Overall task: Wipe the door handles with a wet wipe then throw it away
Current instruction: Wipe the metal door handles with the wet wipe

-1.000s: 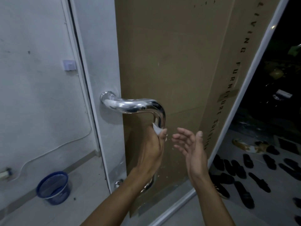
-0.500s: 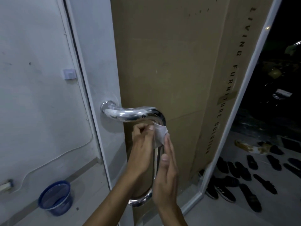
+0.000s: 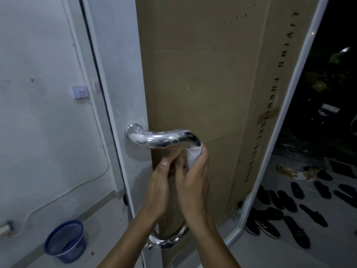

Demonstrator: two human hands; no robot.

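Chrome curved door handle, white crumpled wet wipe under both hands.

Both bare forearms rise from the near edge toward the middle of the view, the two wrists close together. The left hand shows its back, with the thumb stretched up and to the right and the fingers curled out of sight behind it. The right hand sits just to its right and touching it, back toward the viewer, fingers curled round a white wet wipe at their tips, thumb angled left toward the left thumb.
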